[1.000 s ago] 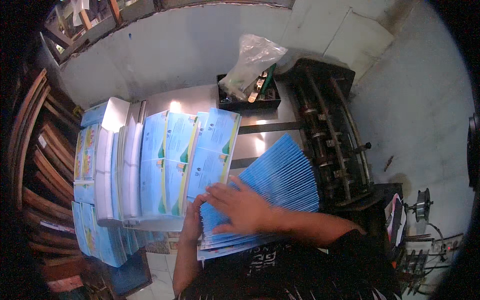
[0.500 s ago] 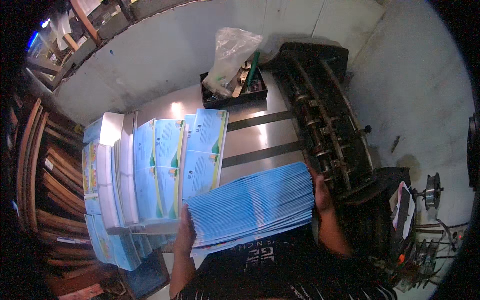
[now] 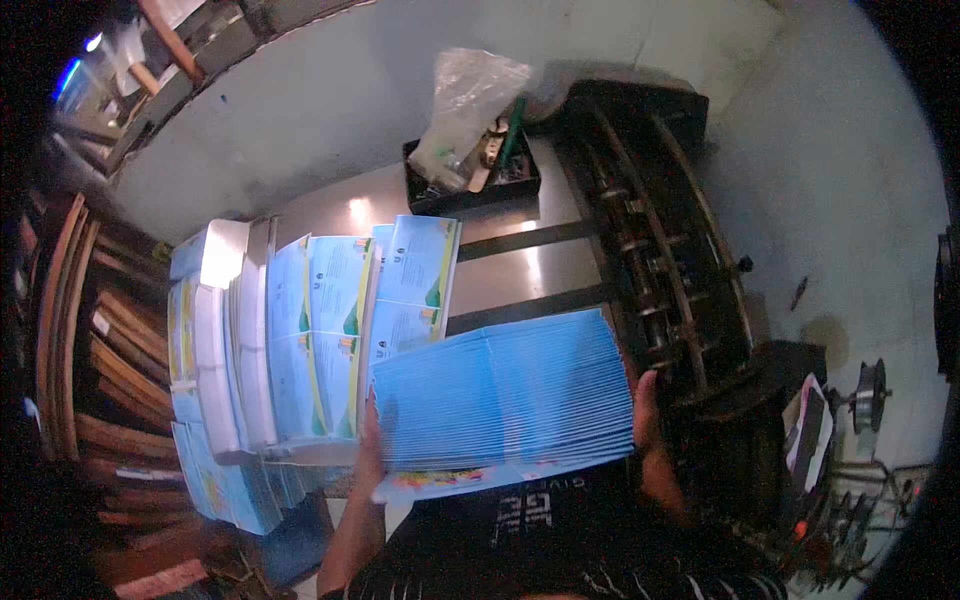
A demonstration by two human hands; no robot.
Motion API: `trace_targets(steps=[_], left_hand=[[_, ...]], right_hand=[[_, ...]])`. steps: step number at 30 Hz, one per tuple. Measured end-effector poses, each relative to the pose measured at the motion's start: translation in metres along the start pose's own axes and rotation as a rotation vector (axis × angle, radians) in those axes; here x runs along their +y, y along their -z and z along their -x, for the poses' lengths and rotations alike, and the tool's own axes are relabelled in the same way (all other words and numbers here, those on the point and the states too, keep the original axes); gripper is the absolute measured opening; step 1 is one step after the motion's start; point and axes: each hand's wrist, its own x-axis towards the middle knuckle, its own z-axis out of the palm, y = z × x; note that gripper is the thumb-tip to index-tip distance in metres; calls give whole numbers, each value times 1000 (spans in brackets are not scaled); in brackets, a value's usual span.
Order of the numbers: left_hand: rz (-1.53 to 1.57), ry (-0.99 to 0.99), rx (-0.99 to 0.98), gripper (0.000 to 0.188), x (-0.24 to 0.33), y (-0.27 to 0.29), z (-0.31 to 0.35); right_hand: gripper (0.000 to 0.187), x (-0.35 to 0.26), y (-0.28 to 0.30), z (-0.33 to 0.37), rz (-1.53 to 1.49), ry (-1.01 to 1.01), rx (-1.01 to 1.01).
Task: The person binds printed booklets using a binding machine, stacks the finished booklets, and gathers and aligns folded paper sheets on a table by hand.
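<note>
Between my two hands is a thick stack of blue printed sheets (image 3: 510, 390), held in front of my chest. Its near edges are fanned into many thin steps, and a colourful printed strip shows on the lowest sheet. My left hand (image 3: 371, 450) is closed on the stack's left end, its fingers mostly hidden. At the right end my right hand (image 3: 648, 425) grips it with the thumb up along the edge. Just beyond, on the metal table, lie piles of similar blue printed sheets (image 3: 335, 300), overlapping one another.
A black box (image 3: 480, 198) with a clear plastic bag (image 3: 465, 110) and small tools stands at the table's back. To the right is a dark machine with rollers (image 3: 640, 250). Wooden boards (image 3: 70, 340) fill a rack at far left. A metal reel (image 3: 871, 395) sits at lower right.
The stack's sheets are spread further apart, showing more steps and more of the lowest sheet's coloured print. My right thumb now stands up at the stack's right edge.
</note>
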Motion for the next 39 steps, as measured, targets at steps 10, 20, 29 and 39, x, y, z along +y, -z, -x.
trace_targets(steps=[10, 20, 29, 39], left_hand=[[174, 165, -145, 109, 102, -59, 2], [394, 204, 96, 82, 50, -58, 13], [-16, 159, 182, 83, 56, -64, 20], [231, 237, 523, 77, 26, -54, -25]], right_hand=[[85, -17, 0, -38, 85, -91, -22], [83, -24, -12, -43, 74, -125, 36], [89, -5, 22, -34, 78, -152, 30], [87, -28, 5, -76, -54, -284, 130]])
